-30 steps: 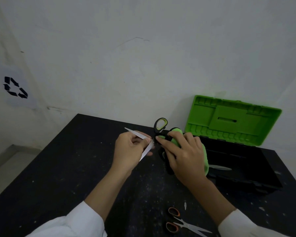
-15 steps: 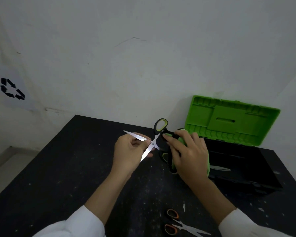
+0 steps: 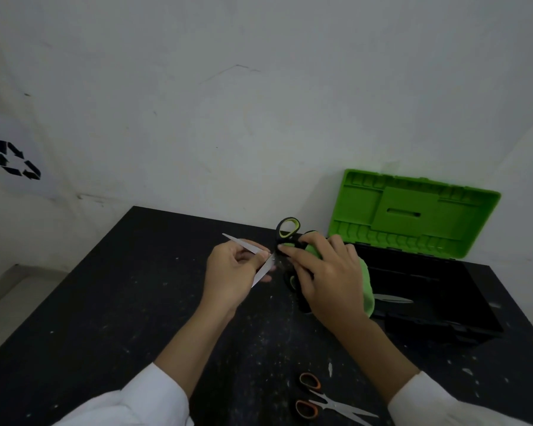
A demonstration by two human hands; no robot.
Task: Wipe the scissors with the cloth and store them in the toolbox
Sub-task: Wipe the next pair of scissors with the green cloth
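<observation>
Black-and-green scissors (image 3: pixel 286 228) are held above the dark table with their blades spread apart. My left hand (image 3: pixel 231 272) pinches the silver blades near the pivot. My right hand (image 3: pixel 326 278) grips the green cloth (image 3: pixel 368 290) and presses it against the scissors' black handle next to the pivot. The lower handle loop is mostly hidden under my right hand. The toolbox (image 3: pixel 462 290) stands open at the right, black body with a green lid (image 3: pixel 413 213) leaning back. A silver blade (image 3: pixel 394 299) of another pair lies inside it.
A pair of orange-handled scissors (image 3: pixel 323 402) lies on the black table (image 3: pixel 120 302) near its front edge, between my forearms. A white wall rises behind the table, and a recycling sign (image 3: pixel 17 161) is on the left wall.
My right hand with the cloth has shifted slightly along the scissors' handle toward the pivot. The left hand keeps its hold on the blades, almost still.
</observation>
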